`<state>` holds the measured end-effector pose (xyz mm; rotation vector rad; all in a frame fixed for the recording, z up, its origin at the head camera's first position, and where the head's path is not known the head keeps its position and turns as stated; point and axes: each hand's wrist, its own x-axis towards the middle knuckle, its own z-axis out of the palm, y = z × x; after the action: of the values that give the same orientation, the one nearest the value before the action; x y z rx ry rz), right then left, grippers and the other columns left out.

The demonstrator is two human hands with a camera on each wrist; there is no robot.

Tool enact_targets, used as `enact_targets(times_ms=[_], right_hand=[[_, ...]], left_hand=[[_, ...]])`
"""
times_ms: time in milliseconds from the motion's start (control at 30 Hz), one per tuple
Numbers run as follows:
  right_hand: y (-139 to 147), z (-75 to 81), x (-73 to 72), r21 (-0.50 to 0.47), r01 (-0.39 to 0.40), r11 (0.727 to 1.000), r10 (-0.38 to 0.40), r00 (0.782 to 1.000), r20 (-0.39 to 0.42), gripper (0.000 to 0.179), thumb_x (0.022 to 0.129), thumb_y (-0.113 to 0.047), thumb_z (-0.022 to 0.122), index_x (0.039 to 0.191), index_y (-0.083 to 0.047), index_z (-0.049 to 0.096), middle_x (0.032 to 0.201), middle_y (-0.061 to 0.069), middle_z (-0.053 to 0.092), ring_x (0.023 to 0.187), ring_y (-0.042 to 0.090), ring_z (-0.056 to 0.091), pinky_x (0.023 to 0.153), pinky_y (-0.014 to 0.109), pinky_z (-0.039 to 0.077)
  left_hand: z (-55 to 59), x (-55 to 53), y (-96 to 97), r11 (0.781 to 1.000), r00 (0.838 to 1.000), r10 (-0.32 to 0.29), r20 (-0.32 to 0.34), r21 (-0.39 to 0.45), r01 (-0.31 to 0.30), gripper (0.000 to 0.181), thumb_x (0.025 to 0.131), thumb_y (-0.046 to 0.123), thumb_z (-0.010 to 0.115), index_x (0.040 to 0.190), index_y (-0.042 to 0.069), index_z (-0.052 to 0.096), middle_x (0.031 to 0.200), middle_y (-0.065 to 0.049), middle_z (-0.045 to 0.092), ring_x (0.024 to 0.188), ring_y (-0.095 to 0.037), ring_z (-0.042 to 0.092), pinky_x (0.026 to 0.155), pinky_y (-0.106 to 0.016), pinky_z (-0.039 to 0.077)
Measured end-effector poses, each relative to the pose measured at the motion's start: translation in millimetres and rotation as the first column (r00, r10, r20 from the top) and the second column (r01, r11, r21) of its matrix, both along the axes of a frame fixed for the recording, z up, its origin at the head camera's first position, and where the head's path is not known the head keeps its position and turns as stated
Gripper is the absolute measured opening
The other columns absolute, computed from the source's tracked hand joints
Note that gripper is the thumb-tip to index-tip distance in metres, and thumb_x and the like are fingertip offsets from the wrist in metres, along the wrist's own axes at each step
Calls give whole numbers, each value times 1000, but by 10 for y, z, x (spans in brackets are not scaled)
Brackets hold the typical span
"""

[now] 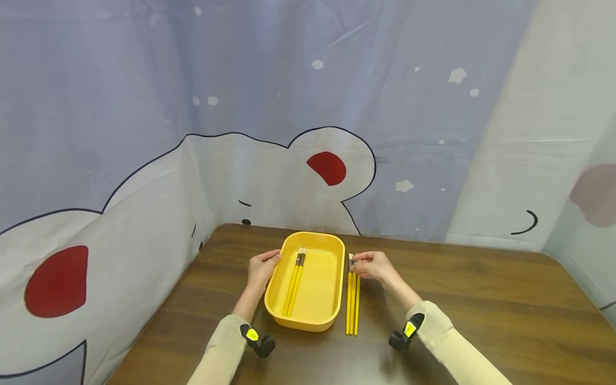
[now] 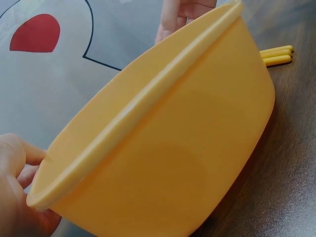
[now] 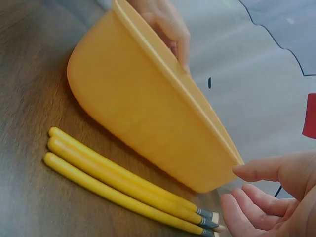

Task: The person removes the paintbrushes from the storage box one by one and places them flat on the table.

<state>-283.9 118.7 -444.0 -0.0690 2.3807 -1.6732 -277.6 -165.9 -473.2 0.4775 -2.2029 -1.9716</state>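
Note:
A yellow plastic tray (image 1: 320, 283) stands on the table with two yellow-handled paintbrushes (image 1: 296, 280) lying along its left side. My left hand (image 1: 262, 267) grips the tray's left rim, the thumb over the edge and fingers beneath it in the left wrist view. Just right of the tray, three more paintbrushes (image 1: 353, 305) lie side by side on the wood, bristles pointing away from me. Over their bristle ends is my right hand (image 1: 375, 266). In the right wrist view its thumb and fingers (image 3: 259, 170) are parted, close to the bristles, with nothing held between them.
The brown wooden table (image 1: 462, 310) extends to the right of the tray. Behind and to the left hangs a cloth (image 1: 269, 182) printed with white cartoon shapes and red patches. A black camera (image 1: 257, 341) is strapped to each wrist.

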Motion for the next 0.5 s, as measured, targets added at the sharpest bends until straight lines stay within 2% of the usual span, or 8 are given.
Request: enact_targets(times_ms=[200, 333, 500], right_hand=[[-53, 25, -29, 0, -18, 1000, 18, 1000, -3, 42, 81, -5, 69, 117, 13, 60, 98, 17, 71, 78, 10, 66, 84, 41, 58], [-85, 81, -65, -13, -29, 1000, 29, 1000, 5, 41, 81, -6, 69, 118, 12, 60, 95, 14, 72, 80, 15, 68, 83, 40, 58], [-115, 175, -112, -22, -38, 999, 38, 999, 14, 42, 84, -8, 68, 120, 10, 60, 99, 15, 73, 88, 22, 70, 84, 40, 58]], left_hand=[[5, 7, 5, 1000, 1000, 3, -2, -5, -3, 29, 93, 10, 60, 117, -5, 66, 123, -27, 62, 109, -37, 63, 90, -41, 55], [4, -1, 6, 1000, 1000, 9, -20, 5, -9, 28, 91, 7, 61, 115, -7, 66, 122, -28, 62, 108, -37, 64, 88, -39, 56], [7, 7, 2, 1000, 1000, 12, -6, 3, -12, 28, 92, 8, 61, 116, -6, 67, 123, -27, 62, 108, -35, 64, 90, -40, 56]])
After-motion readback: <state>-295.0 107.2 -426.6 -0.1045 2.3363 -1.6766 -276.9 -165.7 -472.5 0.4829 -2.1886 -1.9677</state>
